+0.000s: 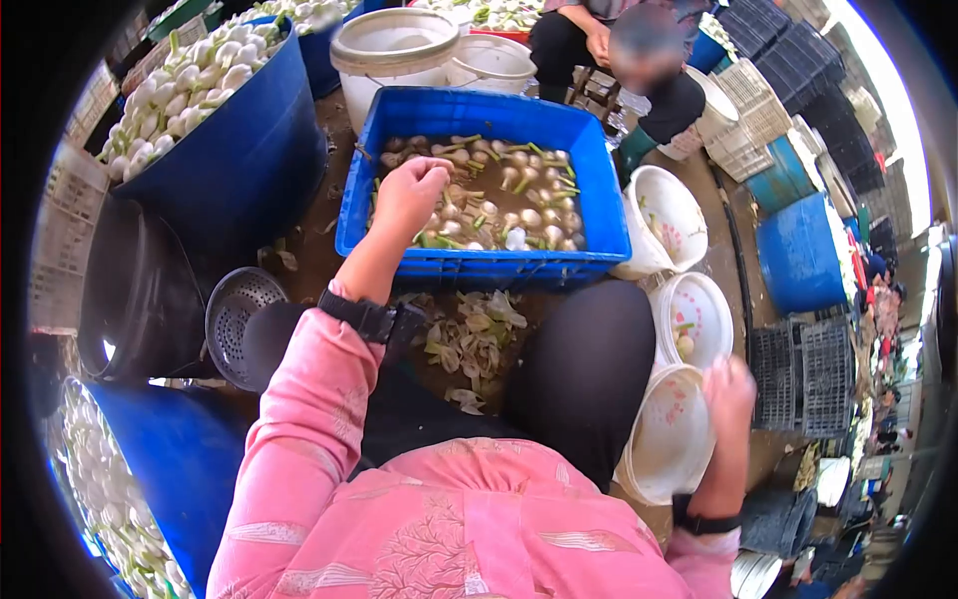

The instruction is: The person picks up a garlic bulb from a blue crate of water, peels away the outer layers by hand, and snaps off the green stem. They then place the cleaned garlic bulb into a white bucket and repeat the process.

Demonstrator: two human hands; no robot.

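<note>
My left hand (409, 196) is raised over the near left part of a blue tub (499, 262), its fingers curled together. Whatever they hold, if anything, is hidden. Garlic bulbs (512, 175) with short green stems float in the tub's brown water. On my right side, my right hand (729, 391) is smeared by motion, so its fingers do not show clearly. Closest to it is a white bucket (667, 439), tilted toward me. Beyond that stands another white bucket (696, 317) with a bulb and a bit of green stem inside.
Garlic peelings (469, 339) litter the floor between my knees. A third white bucket (667, 215) touches the tub's right side. Big blue bins (230, 125) heaped with garlic stand left, beside a perforated basin (239, 319). Across from me sits another person (674, 105). Black crates (801, 374) stand right.
</note>
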